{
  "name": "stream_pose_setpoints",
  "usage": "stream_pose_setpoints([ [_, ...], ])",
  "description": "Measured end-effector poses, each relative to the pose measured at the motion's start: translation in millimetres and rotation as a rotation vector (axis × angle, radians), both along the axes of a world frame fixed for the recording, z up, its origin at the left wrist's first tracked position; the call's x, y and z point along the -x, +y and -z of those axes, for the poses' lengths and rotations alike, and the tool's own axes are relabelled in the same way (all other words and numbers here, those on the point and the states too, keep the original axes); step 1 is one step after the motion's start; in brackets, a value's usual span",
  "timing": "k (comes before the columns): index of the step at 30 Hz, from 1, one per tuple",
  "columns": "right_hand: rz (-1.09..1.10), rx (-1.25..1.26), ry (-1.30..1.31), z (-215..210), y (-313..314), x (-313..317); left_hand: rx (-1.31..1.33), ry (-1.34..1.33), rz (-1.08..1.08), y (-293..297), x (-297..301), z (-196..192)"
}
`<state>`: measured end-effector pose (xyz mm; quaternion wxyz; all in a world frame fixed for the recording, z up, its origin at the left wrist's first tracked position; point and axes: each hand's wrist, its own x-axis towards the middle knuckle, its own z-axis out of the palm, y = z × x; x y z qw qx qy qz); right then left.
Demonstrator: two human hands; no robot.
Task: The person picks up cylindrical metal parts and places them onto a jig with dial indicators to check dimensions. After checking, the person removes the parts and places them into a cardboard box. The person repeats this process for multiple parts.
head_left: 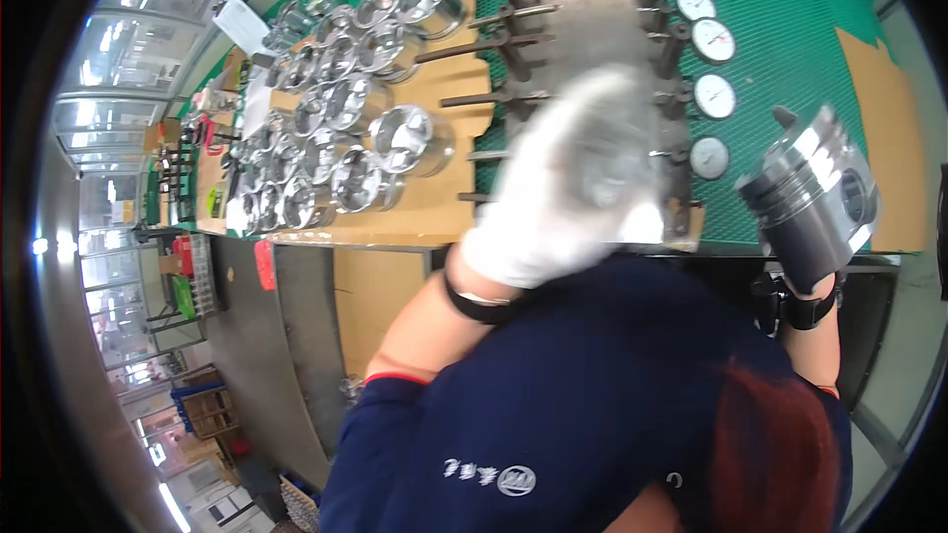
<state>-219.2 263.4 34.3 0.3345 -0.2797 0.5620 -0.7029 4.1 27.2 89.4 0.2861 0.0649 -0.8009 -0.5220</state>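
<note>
The head view looks down over a dark blue sleeve and shoulder onto a desk point(790, 30) covered with green mesh matting. At the far left of the desk, a cardboard sheet point(434, 207) carries a crowded group of shiny metal pistons point(336, 109) standing close together in rows. Just right of them a row of dark connecting rods point(494, 44) lies side by side, pointing left from a grey metal block point(602, 20).

The left hand point(563, 188), in a white glove, is raised above the near edge of the desk, its bare forearm bent up from the elbow with a black band at the wrist. The hand is motion-blurred; it cannot be told whether its grip is wide, narrow or around anything.

Right of the block, a column of round white dial gauges point(713, 94) lies on the matting. Farther right, the right hand point(805, 271) comes up from below, black band at the wrist, its grip closed around the lower skirt of a large silver piston point(815, 192), held tilted above the desk's near right edge.
</note>
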Motion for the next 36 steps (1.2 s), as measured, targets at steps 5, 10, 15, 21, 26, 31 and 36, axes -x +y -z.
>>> stream_pose_setpoints([
  [5,0.650,-0.144,-0.088,18.5,8.0,90.3,0.417,-0.353,-0.819,-82.3,-71.8,32.1],
  [10,0.451,-0.564,-0.210,70.6,-37.9,177.3,0.583,-0.920,-1.002,-131.2,-151.5,73.5],
  [15,0.207,-0.697,-0.358,136.5,-125.4,235.9,0.296,-0.962,-0.910,-148.1,-163.2,99.2],
  [21,0.116,-0.648,-0.415,161.6,-196.7,257.4,0.459,-1.127,-1.093,-141.2,-150.4,91.5],
  [26,0.037,-0.392,-0.414,136.1,-145.4,235.0,0.385,-1.293,-1.162,-125.5,-161.0,95.6],
  [31,0.136,-0.340,-0.135,67.1,-46.1,176.9,-0.018,-0.947,-1.071,-107.3,-184.4,74.8],
  [36,-0.011,-0.424,0.019,-7.7,-7.9,107.0,-0.653,-0.493,-1.006,-54.4,-160.4,7.1],
])
